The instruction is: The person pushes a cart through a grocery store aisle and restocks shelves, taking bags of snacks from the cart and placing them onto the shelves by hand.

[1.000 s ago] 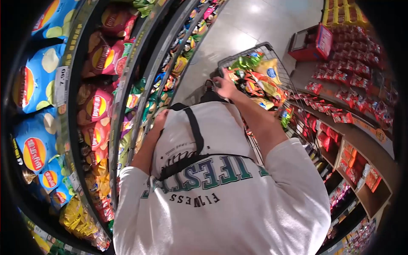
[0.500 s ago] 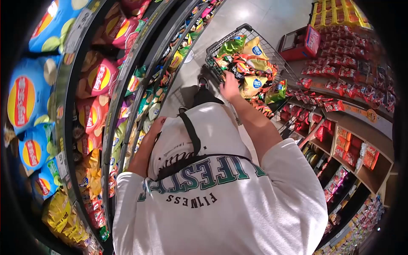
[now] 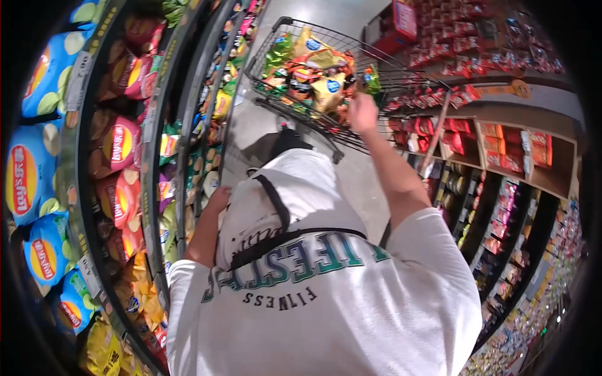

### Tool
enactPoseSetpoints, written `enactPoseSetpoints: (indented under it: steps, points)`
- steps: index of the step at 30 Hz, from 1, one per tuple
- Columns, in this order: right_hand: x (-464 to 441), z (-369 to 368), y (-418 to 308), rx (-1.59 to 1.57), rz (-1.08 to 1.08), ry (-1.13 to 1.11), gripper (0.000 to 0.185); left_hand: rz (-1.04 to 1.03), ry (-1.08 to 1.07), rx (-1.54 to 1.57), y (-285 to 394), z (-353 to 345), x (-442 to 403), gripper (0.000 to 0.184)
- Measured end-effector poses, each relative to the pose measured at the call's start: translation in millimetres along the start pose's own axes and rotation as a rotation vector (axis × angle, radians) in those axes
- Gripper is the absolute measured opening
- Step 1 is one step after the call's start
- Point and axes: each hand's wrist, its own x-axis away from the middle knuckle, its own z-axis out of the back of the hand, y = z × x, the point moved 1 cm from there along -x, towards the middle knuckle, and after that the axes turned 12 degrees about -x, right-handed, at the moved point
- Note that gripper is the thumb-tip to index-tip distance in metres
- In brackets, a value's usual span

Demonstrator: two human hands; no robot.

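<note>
My right hand (image 3: 364,113) is at the near side of a black wire shopping cart (image 3: 260,91), close to the snack bags inside; its fingers are blurred. The cart holds yellow bags (image 3: 328,93), a green bag (image 3: 278,55) and several red and orange bags. My left hand (image 3: 219,198) hangs low beside the white garment (image 3: 301,200), near the left shelves. Its fingers are too small to make out, and nothing large shows in it.
Shelves of chip bags (image 3: 41,250) rise close on my left. Red packets hang on a display (image 3: 451,37) at the upper right, above wooden compartments (image 3: 558,172). A red box (image 3: 392,28) stands beyond the cart. Grey floor (image 3: 360,182) shows below the cart.
The cart now sits further left in view and is turned, with more of its basket showing. My right hand has moved right along its side. My left hand has shifted slightly left and down.
</note>
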Motion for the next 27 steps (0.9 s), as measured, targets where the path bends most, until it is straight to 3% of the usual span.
enactPoseSetpoints:
  steps: [2, 6, 8, 9, 14, 16, 19, 23, 25, 27]
  points:
    - [-13.4, 29.0, 3.7, -0.037, -0.016, 0.046, 0.027, 0.115, -0.052, 0.395, 46.7, 26.3, -12.9, 0.030]
    - [-39.6, 66.9, 55.5, 0.036, 0.012, 0.099, 0.032, -0.095, -0.066, 0.514, 108.5, 30.5, -66.6, 0.028]
    - [-57.7, 93.7, 72.4, -0.018, -0.026, 0.109, 0.035, -0.079, -0.013, 0.502, 103.2, 48.9, -73.3, 0.027]
    - [-63.1, 102.9, 79.1, -0.063, -0.013, 0.179, 0.037, -0.026, -0.026, 0.289, 122.9, 64.2, -81.7, 0.027]
    - [-86.7, 178.9, 137.6, 0.175, -0.024, 0.323, 0.045, -0.289, 0.185, 0.102, 247.7, 126.5, -141.3, 0.020]
    - [-83.8, 198.2, 160.8, 0.236, -0.174, 0.315, 0.056, -0.365, 0.305, 0.039, 324.5, 149.8, -145.8, 0.019]
    - [-81.5, 208.2, 183.6, 0.444, -0.457, 0.141, 0.079, -0.395, 0.432, -0.069, 398.6, 163.5, -158.4, 0.022]
    - [-79.7, 182.4, 190.4, 0.213, -0.599, -0.023, 0.092, -0.463, 0.516, -0.209, 441.0, 153.6, -211.9, 0.035]
    - [-80.3, 175.0, 199.5, 0.290, -0.415, 0.059, 0.091, -0.386, 0.497, -0.233, 450.9, 142.9, -236.9, 0.051]
    - [-77.6, 186.0, 218.8, 0.372, -0.244, 0.072, 0.081, -0.360, 0.175, -0.055, 481.8, 142.9, -251.4, 0.058]
